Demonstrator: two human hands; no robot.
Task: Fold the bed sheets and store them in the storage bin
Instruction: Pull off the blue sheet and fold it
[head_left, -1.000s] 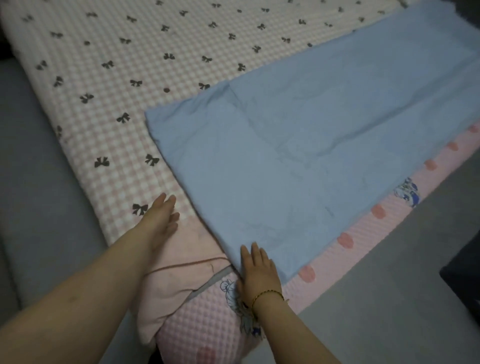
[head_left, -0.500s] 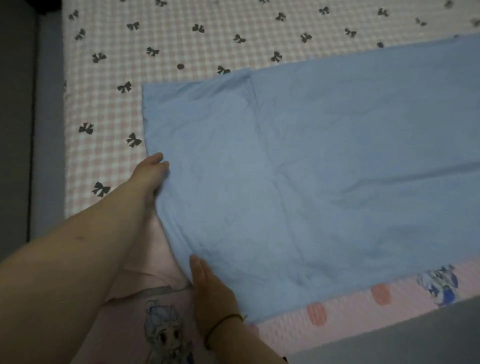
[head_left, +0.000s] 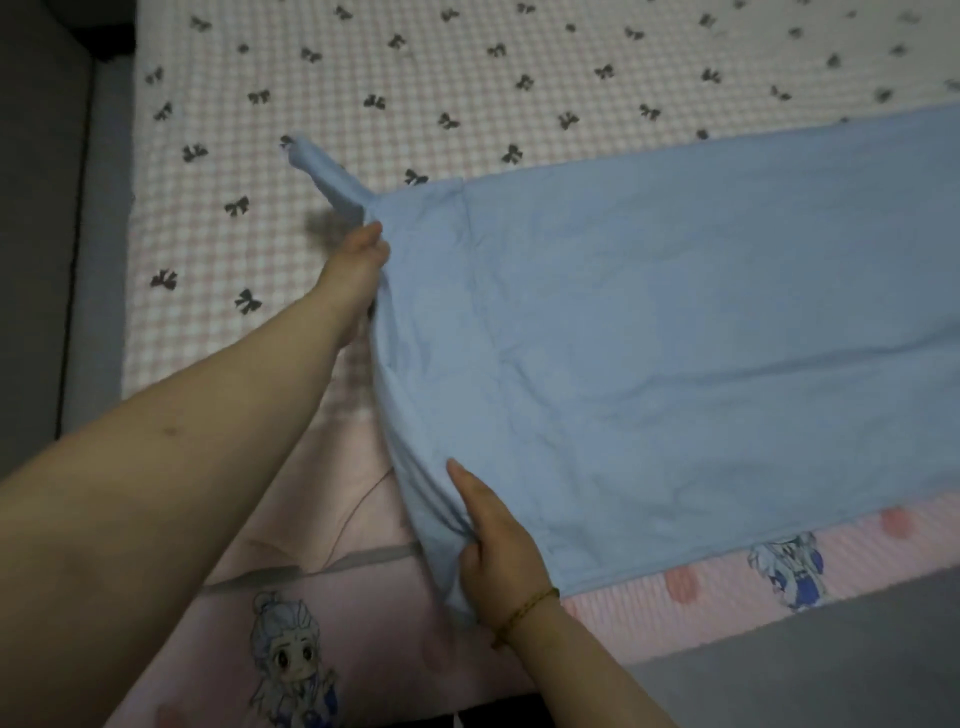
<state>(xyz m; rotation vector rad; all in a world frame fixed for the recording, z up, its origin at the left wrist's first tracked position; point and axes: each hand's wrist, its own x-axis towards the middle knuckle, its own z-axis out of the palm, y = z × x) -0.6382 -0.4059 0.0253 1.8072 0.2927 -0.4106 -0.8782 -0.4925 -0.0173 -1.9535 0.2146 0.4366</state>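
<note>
Between both hands' grip: blue sheet (head_left: 649, 364) edge, bunched.

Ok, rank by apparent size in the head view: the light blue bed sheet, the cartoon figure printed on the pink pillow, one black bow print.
1. Light blue bed sheet, largest.
2. Cartoon figure on the pink pillow; nearness to the camera may enlarge it.
3. Black bow print, smallest.

Bed: the bed (head_left: 363, 67) fills the view, topped by a pink-and-white checked cover with small black bows.
Blue sheet: the blue sheet (head_left: 675, 364) lies flat on the bed's near right part, its left end bunched and lifted.
Pink cloth: a pink cloth (head_left: 311, 519) lies left of the blue sheet.
Edge strip: a pink dotted strip (head_left: 727, 582) with cartoon figures runs just below the blue sheet.
</note>
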